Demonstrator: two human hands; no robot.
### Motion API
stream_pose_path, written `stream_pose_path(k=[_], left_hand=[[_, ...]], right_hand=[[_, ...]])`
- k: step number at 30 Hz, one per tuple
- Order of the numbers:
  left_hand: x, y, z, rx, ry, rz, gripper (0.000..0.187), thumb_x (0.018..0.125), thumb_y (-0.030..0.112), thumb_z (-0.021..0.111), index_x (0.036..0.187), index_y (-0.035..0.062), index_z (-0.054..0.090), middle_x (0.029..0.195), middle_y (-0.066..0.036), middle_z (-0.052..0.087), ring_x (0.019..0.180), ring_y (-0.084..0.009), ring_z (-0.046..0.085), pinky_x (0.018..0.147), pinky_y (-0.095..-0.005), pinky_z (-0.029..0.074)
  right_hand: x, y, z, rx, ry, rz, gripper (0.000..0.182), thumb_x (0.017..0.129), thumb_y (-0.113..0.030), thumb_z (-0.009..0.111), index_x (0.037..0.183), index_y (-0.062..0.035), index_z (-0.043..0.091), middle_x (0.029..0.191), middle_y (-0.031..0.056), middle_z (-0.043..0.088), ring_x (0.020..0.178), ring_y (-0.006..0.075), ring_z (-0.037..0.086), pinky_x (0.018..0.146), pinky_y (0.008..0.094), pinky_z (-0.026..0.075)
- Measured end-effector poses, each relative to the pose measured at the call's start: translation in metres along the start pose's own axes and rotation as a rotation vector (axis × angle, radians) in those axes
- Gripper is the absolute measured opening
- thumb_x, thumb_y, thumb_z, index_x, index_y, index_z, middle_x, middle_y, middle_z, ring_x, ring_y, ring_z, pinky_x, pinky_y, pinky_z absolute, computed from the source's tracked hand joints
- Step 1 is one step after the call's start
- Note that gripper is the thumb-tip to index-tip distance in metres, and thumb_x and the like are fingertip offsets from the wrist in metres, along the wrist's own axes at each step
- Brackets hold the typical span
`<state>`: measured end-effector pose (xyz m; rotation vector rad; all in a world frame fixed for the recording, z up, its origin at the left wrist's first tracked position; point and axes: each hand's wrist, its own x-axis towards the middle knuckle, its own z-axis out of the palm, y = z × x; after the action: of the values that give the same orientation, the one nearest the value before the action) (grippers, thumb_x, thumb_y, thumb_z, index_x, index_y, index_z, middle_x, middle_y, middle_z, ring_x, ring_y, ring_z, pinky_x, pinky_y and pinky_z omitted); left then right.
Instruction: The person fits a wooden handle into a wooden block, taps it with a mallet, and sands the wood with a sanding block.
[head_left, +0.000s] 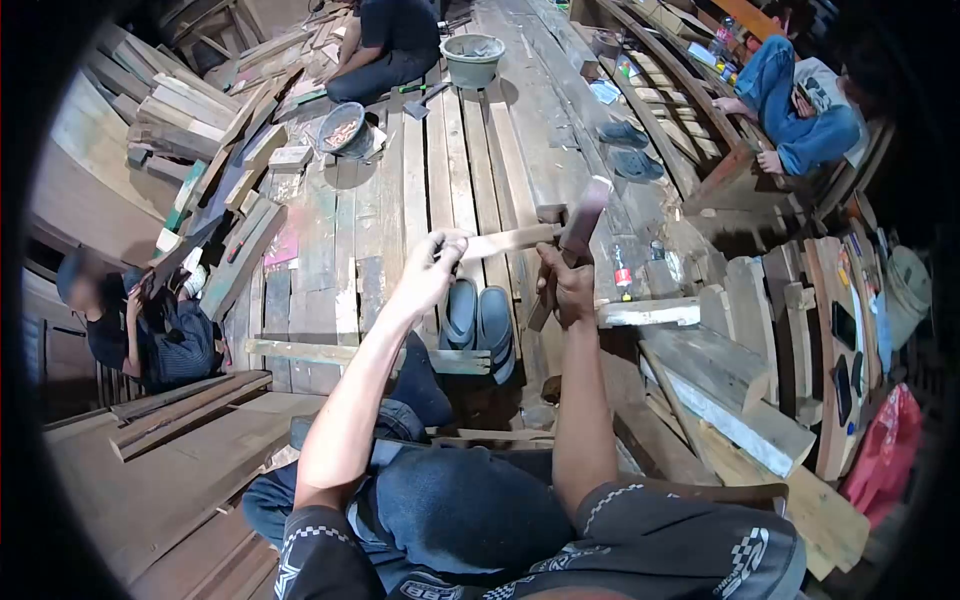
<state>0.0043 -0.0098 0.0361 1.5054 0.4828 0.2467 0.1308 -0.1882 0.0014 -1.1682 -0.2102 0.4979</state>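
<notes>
My left hand [438, 258] is closed around one end of a pale, smooth wooden stick [510, 241], held level in front of me. The stick's far end reaches to my right hand [568, 285]. That hand is wrapped round a flat dark strip [585, 218] with a paler tip, standing upright and slightly tilted; its narrower lower end shows below the fist. Whether the strip is wood or metal, I cannot tell. Where stick and strip overlap, a small brown block-like shape [551, 213] shows behind. Beneath my hands, a pair of sandals [478, 325] lies on the planks.
A dark bucket [343, 132] of small pieces and a grey-green tub [472, 65] stand ahead on the plank floor [425, 170]. Wood offcuts [185, 110] are piled at left. People sit at far left, ahead and right. Phones [843, 325] lie on a timber at right.
</notes>
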Motion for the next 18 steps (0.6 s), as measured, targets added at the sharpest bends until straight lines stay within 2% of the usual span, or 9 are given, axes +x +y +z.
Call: stream_pose_path(k=[1,4,5,11,13,16,18], left_hand=[[-0.002,-0.001,0.001,0.136,0.001,0.010,0.027,0.097,0.023,0.055,0.113,0.0018,0.056,0.080,0.001,0.054,0.065,-0.0062,0.051,0.059,-0.0220,0.043],[-0.008,0.003,0.009,0.161,-0.008,0.028,0.028,0.095,0.025,0.060,0.112,0.0031,0.057,0.076,0.002,0.053,0.062,-0.0042,0.045,0.057,-0.0212,0.040],[-0.010,0.007,0.010,0.147,-0.035,-0.002,0.032,0.092,0.029,0.064,0.111,0.0031,0.059,0.075,0.000,0.056,0.064,-0.0047,0.047,0.057,-0.0218,0.040],[-0.006,-0.009,0.006,0.542,-0.070,0.171,0.040,0.089,0.037,0.067,0.105,0.0007,0.062,0.081,-0.005,0.061,0.070,-0.0123,0.054,0.064,-0.0282,0.044],[-0.011,0.003,0.011,0.543,-0.103,0.121,0.043,0.088,0.041,0.066,0.102,0.0006,0.063,0.079,-0.006,0.061,0.071,-0.0138,0.055,0.065,-0.0295,0.045],[-0.016,0.014,0.015,0.574,-0.135,0.065,0.048,0.087,0.047,0.065,0.099,0.0006,0.063,0.076,-0.009,0.060,0.072,-0.0151,0.055,0.066,-0.0309,0.045],[-0.016,0.013,0.017,0.586,-0.129,0.102,0.049,0.087,0.048,0.064,0.099,0.0004,0.063,0.076,-0.009,0.060,0.071,-0.0154,0.055,0.066,-0.0314,0.045]], right_hand=[[-0.002,-0.005,0.003,-0.021,0.001,0.010,0.020,0.081,-0.017,0.076,0.089,-0.0081,0.060,0.060,-0.0022,0.054,0.046,0.0073,0.050,0.040,0.0236,0.041],[-0.002,-0.005,0.003,-0.095,0.024,0.003,0.020,0.081,-0.019,0.076,0.087,-0.0078,0.061,0.059,-0.0016,0.053,0.045,0.0081,0.050,0.040,0.0236,0.041],[-0.002,-0.005,0.002,-0.111,0.019,0.015,0.021,0.080,-0.020,0.076,0.087,-0.0078,0.061,0.060,-0.0009,0.054,0.046,0.0089,0.051,0.041,0.0239,0.041],[-0.008,-0.008,0.001,-0.086,-0.035,0.081,0.024,0.078,-0.026,0.078,0.085,-0.0082,0.062,0.062,-0.0011,0.055,0.049,0.0089,0.052,0.044,0.0242,0.043],[-0.007,-0.004,-0.002,-0.133,-0.042,0.133,0.026,0.077,-0.028,0.078,0.084,-0.0085,0.063,0.062,-0.0011,0.056,0.050,0.0087,0.052,0.045,0.0247,0.043],[-0.011,-0.011,0.000,-0.212,-0.067,0.169,0.031,0.074,-0.032,0.081,0.067,-0.0073,0.063,0.062,-0.0002,0.057,0.051,0.0097,0.054,0.050,0.0262,0.047],[-0.006,0.003,-0.009,-0.257,-0.071,0.162,0.033,0.073,-0.033,0.082,0.069,-0.0063,0.064,0.061,0.0006,0.058,0.052,0.0102,0.054,0.050,0.0286,0.046]])
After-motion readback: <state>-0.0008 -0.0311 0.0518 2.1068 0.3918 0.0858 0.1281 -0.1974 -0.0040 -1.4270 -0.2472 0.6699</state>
